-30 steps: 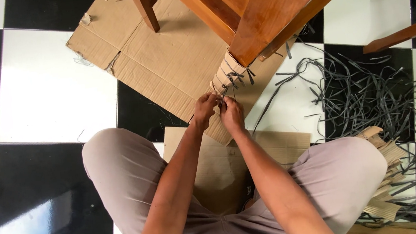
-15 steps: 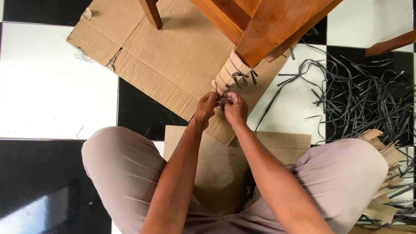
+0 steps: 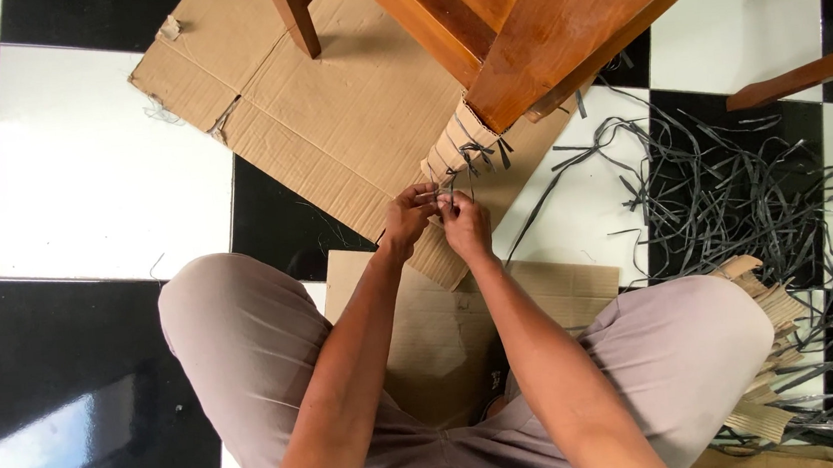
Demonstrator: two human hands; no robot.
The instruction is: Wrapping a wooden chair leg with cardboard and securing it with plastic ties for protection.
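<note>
Left hand (image 3: pixel 407 215) and right hand (image 3: pixel 464 222) both pinch a thin dark grey plastic strap (image 3: pixel 447 197) (fingers closed) against the corrugated-cardboard-wrapped wooden chair leg (image 3: pixel 450 156), above flat brown cardboard sheet (image 3: pixel 325 101).

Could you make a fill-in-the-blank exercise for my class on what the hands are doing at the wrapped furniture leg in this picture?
1. Both hands, the left hand and the right hand, pinch a thin dark ____ at the cardboard wrap.
2. That wrap covers a leg of the ____ furniture.
3. The loose pile of dark strips lies on the person's ____ side.
4. The floor has black and ____ tiles.

Missing words: strip; wooden; right; white
</note>
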